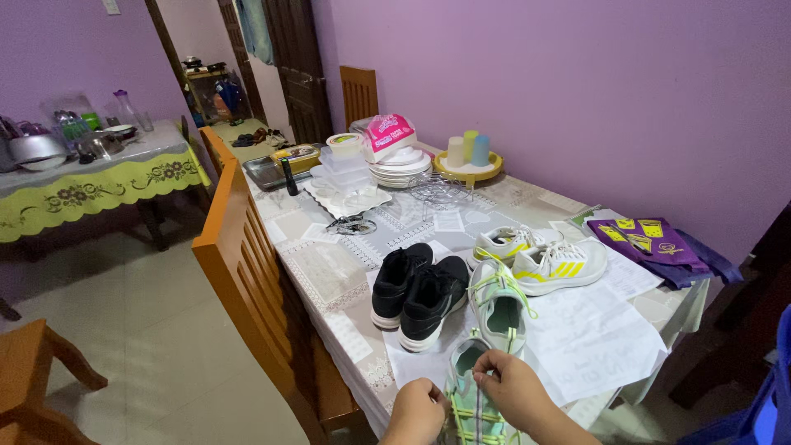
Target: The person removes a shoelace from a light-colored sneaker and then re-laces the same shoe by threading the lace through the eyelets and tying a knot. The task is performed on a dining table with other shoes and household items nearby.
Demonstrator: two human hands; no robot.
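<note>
pink pkg (389, 133) atop plates, far end; maybe purple bag (647, 239) right.

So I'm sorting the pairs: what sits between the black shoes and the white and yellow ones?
In the head view, one pale green shoe with bright laces lies between the black shoes and the white shoes.

Pretty crowded near edge of the tabletop (329, 276): both hands (470, 400) sit on a mint sneaker (471, 412), its twin (499, 306) just beyond, black shoes (416, 292) to the left and white-and-yellow sneakers (544, 259) behind on the right. Best open lane is the bare paper sheets (597, 334) to the right. Far end is jammed with stacked plates (401, 169), containers (344, 169) and a cup tray (468, 169); a wooden chair (247, 272) blocks the left side.
</note>
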